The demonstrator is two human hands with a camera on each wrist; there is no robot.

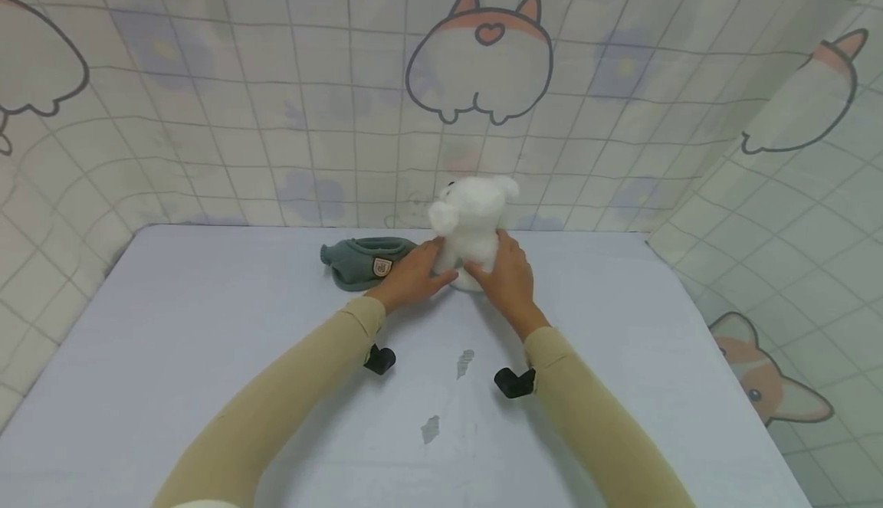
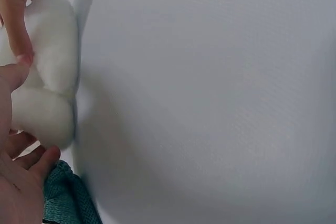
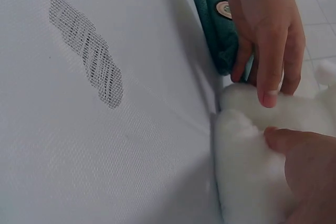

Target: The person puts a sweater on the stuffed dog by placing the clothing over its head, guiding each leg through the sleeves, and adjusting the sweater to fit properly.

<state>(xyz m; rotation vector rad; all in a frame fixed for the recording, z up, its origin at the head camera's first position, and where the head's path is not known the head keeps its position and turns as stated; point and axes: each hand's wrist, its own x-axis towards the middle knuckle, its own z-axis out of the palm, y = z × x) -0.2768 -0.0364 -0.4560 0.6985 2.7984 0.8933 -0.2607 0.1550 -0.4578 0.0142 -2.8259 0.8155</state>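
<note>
A white plush toy [image 1: 469,213] sits upright at the far edge of the table, its head turned left. My left hand [image 1: 412,274] holds its left side low down, thumb in front. On the opposite side my right hand [image 1: 507,274] grips the toy's body, thumb across the front and fingers round the side. In the right wrist view the two thumbs lie close together over the white plush [image 3: 247,150]. Just left of my left hand lies a small green knitted garment [image 1: 359,259] with a round-cornered badge; the hand partly covers it in the right wrist view.
The white table [image 1: 228,324] reaches back to a grid-patterned cloth wall [image 1: 310,94] with cartoon dogs. Two grey worn-looking patches [image 1: 431,429] mark the tabletop between my forearms. A black wrist device [image 1: 516,383] sticks out beneath the right sleeve, another beneath the left.
</note>
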